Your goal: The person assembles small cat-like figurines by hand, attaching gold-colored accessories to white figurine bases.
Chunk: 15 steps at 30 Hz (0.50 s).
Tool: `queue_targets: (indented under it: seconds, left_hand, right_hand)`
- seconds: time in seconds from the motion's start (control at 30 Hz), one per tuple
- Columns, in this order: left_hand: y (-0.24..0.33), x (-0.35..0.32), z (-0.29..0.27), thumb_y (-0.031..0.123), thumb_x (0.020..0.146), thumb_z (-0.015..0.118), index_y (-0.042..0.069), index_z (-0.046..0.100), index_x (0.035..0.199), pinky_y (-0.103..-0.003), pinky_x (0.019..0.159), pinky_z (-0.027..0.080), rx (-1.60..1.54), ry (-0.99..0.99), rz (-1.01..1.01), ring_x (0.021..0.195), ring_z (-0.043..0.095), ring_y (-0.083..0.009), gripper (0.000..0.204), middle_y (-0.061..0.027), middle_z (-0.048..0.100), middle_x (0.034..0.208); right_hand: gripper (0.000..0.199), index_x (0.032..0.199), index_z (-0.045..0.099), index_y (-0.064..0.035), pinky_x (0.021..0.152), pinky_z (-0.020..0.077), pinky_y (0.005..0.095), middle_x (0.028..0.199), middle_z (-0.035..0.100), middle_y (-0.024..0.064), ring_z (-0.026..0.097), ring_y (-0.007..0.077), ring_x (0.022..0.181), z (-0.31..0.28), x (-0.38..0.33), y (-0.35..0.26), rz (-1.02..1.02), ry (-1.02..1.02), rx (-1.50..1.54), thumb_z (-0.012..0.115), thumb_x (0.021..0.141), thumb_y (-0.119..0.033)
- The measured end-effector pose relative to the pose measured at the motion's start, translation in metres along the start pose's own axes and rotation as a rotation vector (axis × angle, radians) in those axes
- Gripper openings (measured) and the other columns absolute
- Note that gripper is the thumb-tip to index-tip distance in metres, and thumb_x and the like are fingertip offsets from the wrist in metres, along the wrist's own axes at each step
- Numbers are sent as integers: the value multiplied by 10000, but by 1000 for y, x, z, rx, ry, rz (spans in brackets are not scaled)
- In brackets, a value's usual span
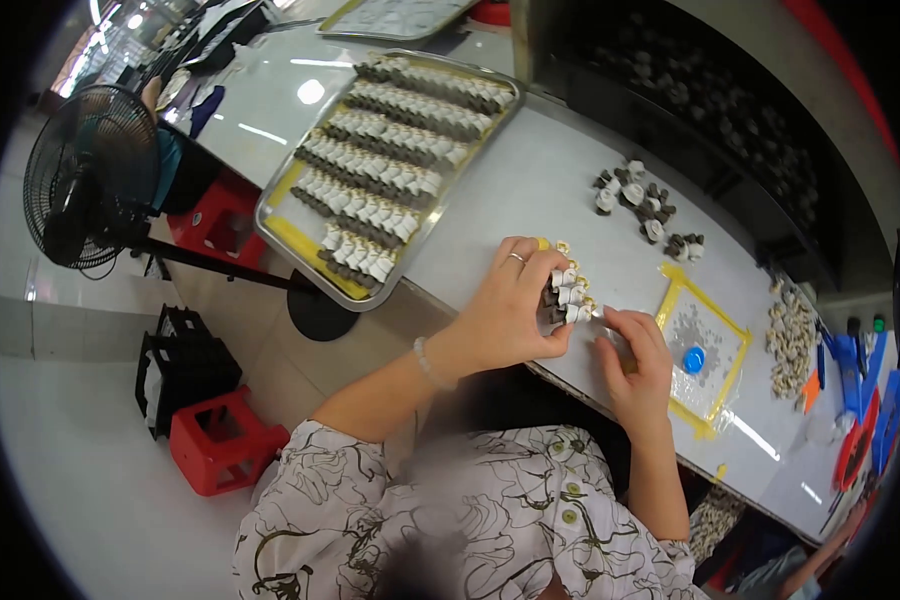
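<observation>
Above the table's near edge, my left hand (505, 310) is closed around a row of small white-and-dark figurines (572, 296) with gold-coloured tips. A ring and a beaded bracelet are on that hand and wrist. My right hand (638, 368) is at the row's right end, thumb and fingers curled together. A tiny pale bit shows at its fingertips, too small to name. To its right lies a clear sheet edged with yellow tape (730, 372), bearing grey smears and a round blue cap (694, 360).
A metal tray (310, 250) with several rows of similar figurines stands at the left on the white table (510, 180). Loose figurines (632, 195) and a heap of small cream pieces (792, 335) lie farther right. A black fan (90, 180) and red stools (220, 440) stand left.
</observation>
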State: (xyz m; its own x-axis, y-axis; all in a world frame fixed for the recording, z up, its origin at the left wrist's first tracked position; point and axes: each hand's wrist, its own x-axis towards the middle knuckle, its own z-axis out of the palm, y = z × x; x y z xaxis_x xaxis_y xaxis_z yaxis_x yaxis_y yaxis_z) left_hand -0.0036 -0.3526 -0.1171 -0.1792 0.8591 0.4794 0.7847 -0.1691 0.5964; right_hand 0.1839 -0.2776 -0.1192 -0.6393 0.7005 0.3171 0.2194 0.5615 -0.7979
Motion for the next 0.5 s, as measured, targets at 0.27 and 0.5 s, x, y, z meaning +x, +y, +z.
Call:
queue_targets:
  seconds: [0.27, 0.5]
  left_hand:
    - [-47, -35, -153, 122, 614, 729, 51, 467, 1063, -352, 837, 438, 341, 242, -424, 945, 529, -279, 525, -128, 507, 995]
    - [-111, -74, -206, 174, 645, 728, 38, 486, 1017, -350, 807, 446, 374, 222, -701, 905, 537, -267, 464, -131, 535, 948]
  right_hand:
    - [311, 1039, 630, -21, 784, 467, 335, 968, 600, 140, 587, 287, 887, -2, -1, 4, 20, -39, 11, 654, 731, 16]
    - [303, 1034, 634, -23, 783, 462, 328, 953, 599, 133, 581, 279, 881, 0, 1, 3, 4, -62, -4, 656, 733, 10]
